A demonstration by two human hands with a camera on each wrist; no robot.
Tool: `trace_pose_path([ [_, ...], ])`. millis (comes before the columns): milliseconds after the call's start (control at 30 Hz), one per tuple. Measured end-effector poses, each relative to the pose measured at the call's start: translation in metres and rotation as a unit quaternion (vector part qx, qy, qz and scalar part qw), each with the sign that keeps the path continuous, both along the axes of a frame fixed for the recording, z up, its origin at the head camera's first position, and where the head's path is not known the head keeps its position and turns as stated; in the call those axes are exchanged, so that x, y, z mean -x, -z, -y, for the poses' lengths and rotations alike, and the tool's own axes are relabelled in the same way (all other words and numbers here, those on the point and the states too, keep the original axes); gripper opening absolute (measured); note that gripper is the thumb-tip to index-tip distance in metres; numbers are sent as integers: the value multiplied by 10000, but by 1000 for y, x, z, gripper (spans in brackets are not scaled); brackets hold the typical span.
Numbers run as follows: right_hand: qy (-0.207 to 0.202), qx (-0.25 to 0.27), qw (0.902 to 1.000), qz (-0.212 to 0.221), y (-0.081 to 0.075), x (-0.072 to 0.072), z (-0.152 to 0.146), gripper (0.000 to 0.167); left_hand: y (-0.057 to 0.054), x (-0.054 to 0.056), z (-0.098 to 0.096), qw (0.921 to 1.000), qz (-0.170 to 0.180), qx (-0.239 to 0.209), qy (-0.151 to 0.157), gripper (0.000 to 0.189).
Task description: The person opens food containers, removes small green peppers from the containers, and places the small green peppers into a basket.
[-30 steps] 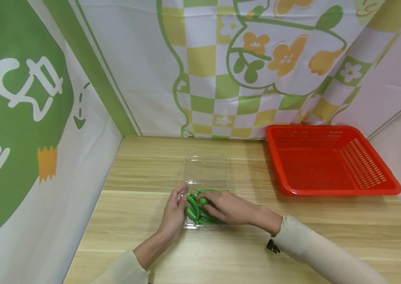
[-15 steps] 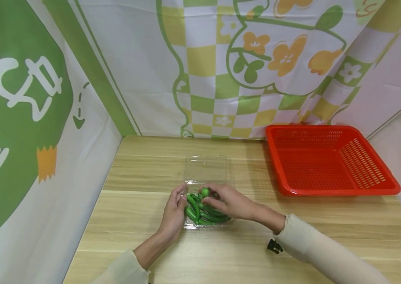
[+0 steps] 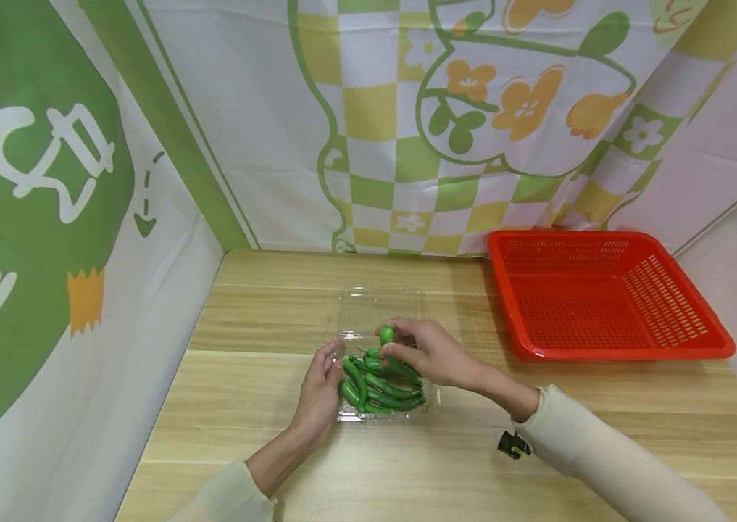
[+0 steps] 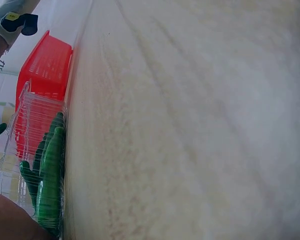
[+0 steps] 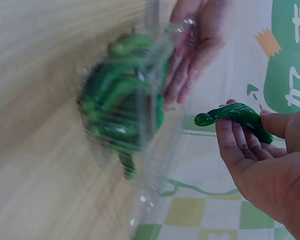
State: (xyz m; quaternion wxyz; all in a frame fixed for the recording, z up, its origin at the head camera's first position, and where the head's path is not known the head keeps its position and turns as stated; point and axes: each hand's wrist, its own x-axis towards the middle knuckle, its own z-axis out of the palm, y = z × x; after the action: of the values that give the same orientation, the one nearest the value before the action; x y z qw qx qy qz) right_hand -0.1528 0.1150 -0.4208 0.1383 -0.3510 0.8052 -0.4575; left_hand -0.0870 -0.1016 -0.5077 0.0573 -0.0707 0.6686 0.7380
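Note:
A clear plastic box (image 3: 350, 417), its lid (image 3: 381, 308) folded back, holds several green peppers (image 3: 394, 391). My left hand (image 3: 317, 395) rests against the box's left side, its fingers fairly straight along the wall in the right wrist view. Just above the box's back part, my right hand (image 3: 436, 355) pinches one green pepper (image 5: 240, 116) between thumb and fingers. That pepper lies across the fingers, clear of the others, in the right wrist view. From the left wrist, the boxed peppers (image 4: 51, 185) show through the clear wall.
A red plastic basket (image 3: 564, 354) with slotted sides stands at the back right of the wooden table (image 3: 264, 304). Printed curtains (image 3: 244, 130) hang behind the table and at its left. A small black clip (image 3: 513, 444) sits by the right sleeve.
My right hand has risen out of the pile and moved a little back and right, lifting one green pepper. More of the boxed peppers show. The left hand has stayed in place.

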Motion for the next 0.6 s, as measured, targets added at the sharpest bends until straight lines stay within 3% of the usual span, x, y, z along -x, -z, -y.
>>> trace_pose_path([
  [333, 303, 48, 9995, 93, -30, 19, -18, 16, -3, -1, -1, 9999, 19, -102, 23, 49],
  [600, 845, 85, 9964, 50, -49, 37, -41, 20, -3, -1, -2, 10000, 14, -32, -1, 48],
])
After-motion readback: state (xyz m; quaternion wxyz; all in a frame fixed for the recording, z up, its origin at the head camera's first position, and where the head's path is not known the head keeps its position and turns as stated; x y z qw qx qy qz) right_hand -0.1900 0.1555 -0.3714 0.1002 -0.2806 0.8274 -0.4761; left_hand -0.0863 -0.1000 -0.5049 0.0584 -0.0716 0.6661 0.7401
